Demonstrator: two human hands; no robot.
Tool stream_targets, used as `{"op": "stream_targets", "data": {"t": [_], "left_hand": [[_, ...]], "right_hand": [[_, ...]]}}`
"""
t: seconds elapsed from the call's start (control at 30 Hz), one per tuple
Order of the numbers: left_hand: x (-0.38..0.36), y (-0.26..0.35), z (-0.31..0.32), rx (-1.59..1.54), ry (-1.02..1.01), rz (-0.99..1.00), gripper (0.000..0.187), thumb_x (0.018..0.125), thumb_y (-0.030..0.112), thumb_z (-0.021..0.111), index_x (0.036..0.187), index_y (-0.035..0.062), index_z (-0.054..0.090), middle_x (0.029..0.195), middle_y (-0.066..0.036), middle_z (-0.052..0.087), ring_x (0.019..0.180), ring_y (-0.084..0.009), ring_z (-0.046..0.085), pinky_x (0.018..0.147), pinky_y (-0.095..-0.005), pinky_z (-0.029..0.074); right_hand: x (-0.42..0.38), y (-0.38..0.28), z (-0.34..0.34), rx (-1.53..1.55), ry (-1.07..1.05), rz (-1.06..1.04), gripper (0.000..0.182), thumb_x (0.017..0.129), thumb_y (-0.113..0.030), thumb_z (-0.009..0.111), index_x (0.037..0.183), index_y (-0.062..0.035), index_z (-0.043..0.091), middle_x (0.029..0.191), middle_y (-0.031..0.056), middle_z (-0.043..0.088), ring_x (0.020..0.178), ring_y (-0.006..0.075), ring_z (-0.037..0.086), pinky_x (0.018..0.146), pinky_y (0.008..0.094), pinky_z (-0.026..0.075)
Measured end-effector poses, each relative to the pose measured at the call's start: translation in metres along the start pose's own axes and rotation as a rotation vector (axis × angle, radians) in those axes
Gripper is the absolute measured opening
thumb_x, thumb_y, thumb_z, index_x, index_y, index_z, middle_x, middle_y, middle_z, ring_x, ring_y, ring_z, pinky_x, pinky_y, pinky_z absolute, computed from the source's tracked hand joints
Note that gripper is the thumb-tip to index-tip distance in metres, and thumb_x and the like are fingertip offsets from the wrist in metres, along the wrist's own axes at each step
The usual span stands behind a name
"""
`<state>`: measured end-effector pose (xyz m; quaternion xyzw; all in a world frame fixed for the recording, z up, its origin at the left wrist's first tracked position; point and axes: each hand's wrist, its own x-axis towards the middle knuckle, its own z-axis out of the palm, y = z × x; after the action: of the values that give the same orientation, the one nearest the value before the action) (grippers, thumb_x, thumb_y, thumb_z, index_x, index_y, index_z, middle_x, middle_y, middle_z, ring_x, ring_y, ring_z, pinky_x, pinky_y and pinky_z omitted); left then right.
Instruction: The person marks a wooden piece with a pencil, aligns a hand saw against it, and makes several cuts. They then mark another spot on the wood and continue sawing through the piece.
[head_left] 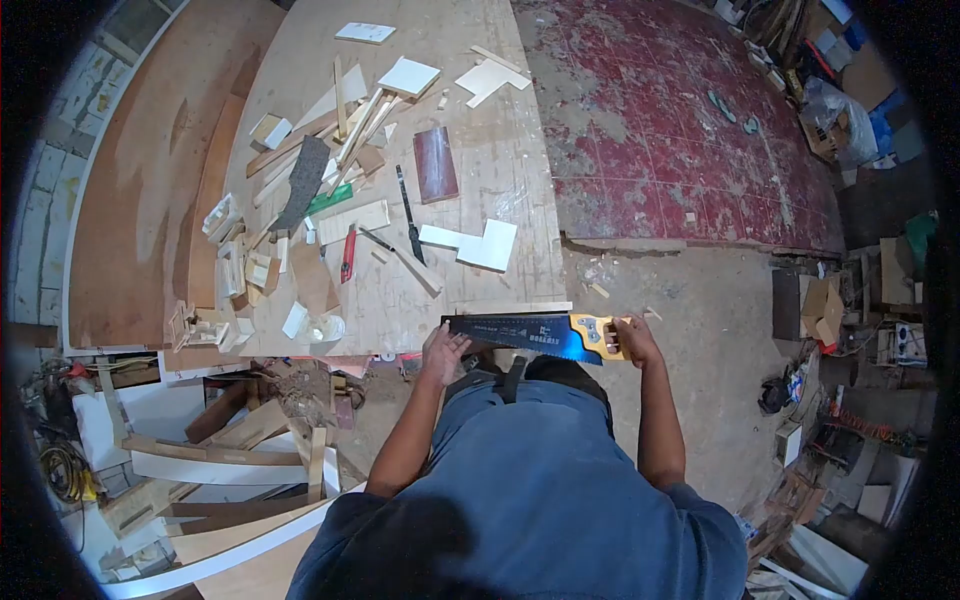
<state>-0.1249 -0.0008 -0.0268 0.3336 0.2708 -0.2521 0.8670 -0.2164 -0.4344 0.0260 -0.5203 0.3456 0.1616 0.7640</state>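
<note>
A hand saw (pixel 520 336) with a dark blade and a yellow handle lies level across the front of my body, close to the workbench edge, its teeth facing me. My right hand (pixel 637 341) is wrapped around the handle. At the blade's tip, my left hand (pixel 443 354) holds the end between thumb and fingers. Just beyond the blade, a thin wood strip (pixel 510 308) runs along the bench edge. Nearest on the bench top are a white L-shaped board piece (pixel 486 246), a narrow wood strip (pixel 418 272) and a red utility knife (pixel 348 254).
The wooden workbench (pixel 500 130) carries a heap of offcuts, a dark strip (pixel 303 182) and a maroon block (pixel 436 164). Boards and scraps (pixel 230 470) pile up at lower left. Red tiled floor (pixel 660 130) lies right, with slippers (pixel 733 112). Boxes (pixel 820 308) stand farther right.
</note>
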Motion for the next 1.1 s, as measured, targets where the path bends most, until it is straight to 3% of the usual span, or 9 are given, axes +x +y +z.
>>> {"op": "stream_targets", "data": {"t": [0.13, 0.53, 0.87, 0.93, 1.1], "left_hand": [[0.009, 0.008, -0.005, 0.273, 0.1, 0.038, 0.017, 0.095, 0.013, 0.064, 0.101, 0.0035, 0.052, 0.096, -0.012, 0.061, 0.09, -0.0266, 0.067, 0.087, -0.0426, 0.058], [0.037, -0.016, -0.006, 0.337, 0.324, 0.051, 0.016, 0.092, 0.007, 0.067, 0.101, 0.0037, 0.055, 0.09, -0.011, 0.065, 0.077, -0.024, 0.069, 0.074, -0.0361, 0.059], [0.021, -0.026, 0.023, 0.324, 0.393, 0.089, 0.014, 0.092, 0.009, 0.066, 0.097, 0.0045, 0.054, 0.088, -0.011, 0.064, 0.075, -0.0237, 0.069, 0.068, -0.0343, 0.059], [0.022, -0.025, 0.022, 0.424, 0.403, 0.033, 0.015, 0.094, 0.011, 0.065, 0.088, 0.0056, 0.052, 0.087, -0.009, 0.064, 0.08, -0.0241, 0.07, 0.075, -0.0352, 0.06], [0.024, -0.02, 0.026, 0.476, 0.385, 0.033, 0.013, 0.094, 0.012, 0.065, 0.092, 0.0044, 0.055, 0.088, -0.009, 0.065, 0.08, -0.0222, 0.07, 0.075, -0.0343, 0.06]], "right_hand": [[0.026, 0.017, 0.014, -0.27, 0.191, -0.033, 0.023, 0.094, -0.021, 0.068, 0.104, -0.0085, 0.05, 0.077, 0.0078, 0.061, 0.056, 0.0177, 0.06, 0.047, 0.0338, 0.051], [0.061, 0.02, -0.007, -0.403, 0.147, -0.052, 0.035, 0.088, -0.021, 0.075, 0.102, -0.009, 0.046, 0.073, 0.0079, 0.06, 0.053, 0.017, 0.058, 0.045, 0.0339, 0.051], [0.062, 0.034, -0.023, -0.317, 0.137, -0.045, 0.033, 0.087, -0.019, 0.075, 0.101, -0.0095, 0.046, 0.071, 0.0052, 0.057, 0.052, 0.0147, 0.056, 0.046, 0.0315, 0.048], [0.061, 0.036, -0.025, -0.294, 0.145, -0.056, 0.032, 0.087, -0.018, 0.075, 0.101, -0.0095, 0.047, 0.071, 0.0045, 0.057, 0.052, 0.0144, 0.056, 0.046, 0.0312, 0.048], [0.064, 0.04, -0.03, -0.362, 0.16, -0.109, 0.029, 0.089, -0.017, 0.072, 0.102, -0.0108, 0.046, 0.071, 0.0046, 0.056, 0.05, 0.0137, 0.055, 0.043, 0.0306, 0.048]]}}
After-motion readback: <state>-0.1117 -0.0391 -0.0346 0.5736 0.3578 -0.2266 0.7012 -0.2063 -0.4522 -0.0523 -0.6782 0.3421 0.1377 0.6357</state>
